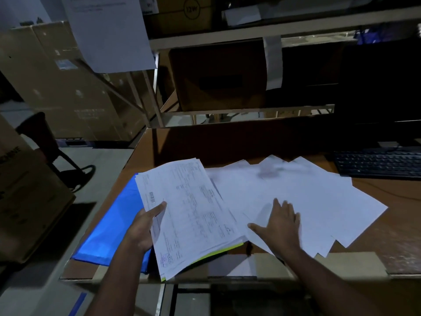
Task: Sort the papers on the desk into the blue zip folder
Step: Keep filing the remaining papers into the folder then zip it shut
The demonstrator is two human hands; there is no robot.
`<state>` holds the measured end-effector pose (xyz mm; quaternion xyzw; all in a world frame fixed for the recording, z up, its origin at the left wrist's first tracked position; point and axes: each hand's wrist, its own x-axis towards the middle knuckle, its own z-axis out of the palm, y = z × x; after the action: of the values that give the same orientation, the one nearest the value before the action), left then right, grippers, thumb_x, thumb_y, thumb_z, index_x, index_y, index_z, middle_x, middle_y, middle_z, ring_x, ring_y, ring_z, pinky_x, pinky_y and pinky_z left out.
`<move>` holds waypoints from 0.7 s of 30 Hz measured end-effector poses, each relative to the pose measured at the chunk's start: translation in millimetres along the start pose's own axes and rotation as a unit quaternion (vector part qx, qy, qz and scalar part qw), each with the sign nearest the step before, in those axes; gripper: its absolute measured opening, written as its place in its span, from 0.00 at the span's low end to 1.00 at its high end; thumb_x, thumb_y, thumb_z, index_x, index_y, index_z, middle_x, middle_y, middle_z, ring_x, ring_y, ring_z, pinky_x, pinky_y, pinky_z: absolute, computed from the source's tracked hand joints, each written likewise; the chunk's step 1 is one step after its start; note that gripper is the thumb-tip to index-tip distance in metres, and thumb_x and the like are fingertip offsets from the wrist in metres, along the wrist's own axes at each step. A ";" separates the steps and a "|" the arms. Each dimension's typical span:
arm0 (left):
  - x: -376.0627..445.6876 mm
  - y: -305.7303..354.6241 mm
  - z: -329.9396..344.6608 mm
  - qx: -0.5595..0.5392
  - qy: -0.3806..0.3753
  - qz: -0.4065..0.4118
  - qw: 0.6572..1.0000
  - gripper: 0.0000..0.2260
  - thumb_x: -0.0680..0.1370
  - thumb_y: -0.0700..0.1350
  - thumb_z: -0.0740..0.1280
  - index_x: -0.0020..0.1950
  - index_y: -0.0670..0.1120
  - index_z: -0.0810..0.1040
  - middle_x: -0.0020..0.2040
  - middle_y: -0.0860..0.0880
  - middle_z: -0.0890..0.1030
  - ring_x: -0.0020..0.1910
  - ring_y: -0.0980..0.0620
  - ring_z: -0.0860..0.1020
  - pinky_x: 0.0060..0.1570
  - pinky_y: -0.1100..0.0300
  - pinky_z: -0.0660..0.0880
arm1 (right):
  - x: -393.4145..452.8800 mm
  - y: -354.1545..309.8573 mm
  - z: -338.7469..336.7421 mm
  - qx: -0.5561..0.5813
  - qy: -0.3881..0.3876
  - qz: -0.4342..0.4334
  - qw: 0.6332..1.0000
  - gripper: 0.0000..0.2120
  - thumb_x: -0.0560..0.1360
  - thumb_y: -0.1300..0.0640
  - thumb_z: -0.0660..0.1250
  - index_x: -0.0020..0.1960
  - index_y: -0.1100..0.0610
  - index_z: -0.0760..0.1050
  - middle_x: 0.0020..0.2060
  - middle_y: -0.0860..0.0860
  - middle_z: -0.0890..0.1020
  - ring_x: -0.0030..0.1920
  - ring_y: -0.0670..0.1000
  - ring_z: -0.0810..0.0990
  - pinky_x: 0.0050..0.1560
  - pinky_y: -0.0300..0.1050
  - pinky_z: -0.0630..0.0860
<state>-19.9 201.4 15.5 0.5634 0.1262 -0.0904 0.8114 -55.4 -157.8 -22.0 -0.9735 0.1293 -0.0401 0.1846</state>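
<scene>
My left hand (145, 226) has its grip on a stack of printed sheets (189, 215), thumb curled over the top page near a small barcode, fingers hidden under the stack. The stack is tilted and lifted at its near end; its pages carry fine print too small for me to read, a bluish stamp at the near corner, and a yellow-green sheet shows along the near right edge. My right hand (281, 224) lies flat with fingers spread and straight, pressing on the loose white papers (307, 195) and holding nothing. Those papers fan out over the middle of the brown worktop (401, 236), overlapping one another, mostly blank side up.

The blue zip folder (111, 229) lies flat at the left near edge of the worktop, partly under the held stack and my left wrist.

At the far right sits a black keyboard (378, 164). Beyond the worktop stands metal shelving (227, 39) with cardboard boxes (218, 74); one high box reads "12W". A large sheet (109, 30) hangs at the far left.
</scene>
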 end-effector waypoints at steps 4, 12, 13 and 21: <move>10.4 -8.2 18.5 -0.015 0.006 -0.022 1.000 0.22 0.81 0.45 0.70 0.75 0.46 0.75 0.72 0.41 0.79 0.70 0.36 0.77 0.68 0.37 0.74 | -0.4 8.2 6.4 -0.024 0.027 -0.023 0.999 0.46 0.70 0.35 0.71 0.76 0.64 0.63 0.72 0.62 0.70 0.73 0.61 0.68 0.73 0.56 0.63; 19.5 -29.5 28.8 0.049 0.043 -0.084 0.994 0.17 0.83 0.40 0.68 0.73 0.42 0.77 0.68 0.42 0.81 0.67 0.40 0.79 0.73 0.40 0.71 | -0.5 6.2 -11.7 0.029 0.152 -0.056 0.986 0.17 0.75 0.64 0.69 0.63 0.56 0.77 0.40 0.53 0.84 0.41 0.55 0.84 0.36 0.45 0.75; 20.0 -32.5 28.4 0.060 0.055 -0.084 0.993 0.17 0.83 0.39 0.67 0.73 0.42 0.76 0.67 0.42 0.81 0.65 0.40 0.80 0.72 0.42 0.71 | 2.2 4.1 -19.6 0.057 0.168 -0.040 0.983 0.21 0.76 0.63 0.69 0.68 0.55 0.74 0.44 0.53 0.85 0.43 0.55 0.85 0.40 0.46 0.79; 4.6 -39.9 56.9 0.035 0.073 -0.118 0.990 0.11 0.84 0.38 0.67 0.65 0.42 0.80 0.56 0.41 0.86 0.55 0.40 0.84 0.50 0.48 0.81 | 2.1 -64.8 -74.8 0.692 -0.024 -0.026 0.721 0.24 0.76 0.61 0.72 0.70 0.51 0.71 0.59 0.47 0.83 0.57 0.46 0.82 0.52 0.43 0.81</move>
<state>-21.2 134.1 -2.5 0.5775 0.2474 -0.1479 0.7638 -47.4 -126.3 71.5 -0.5782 0.0354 -0.0998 0.8090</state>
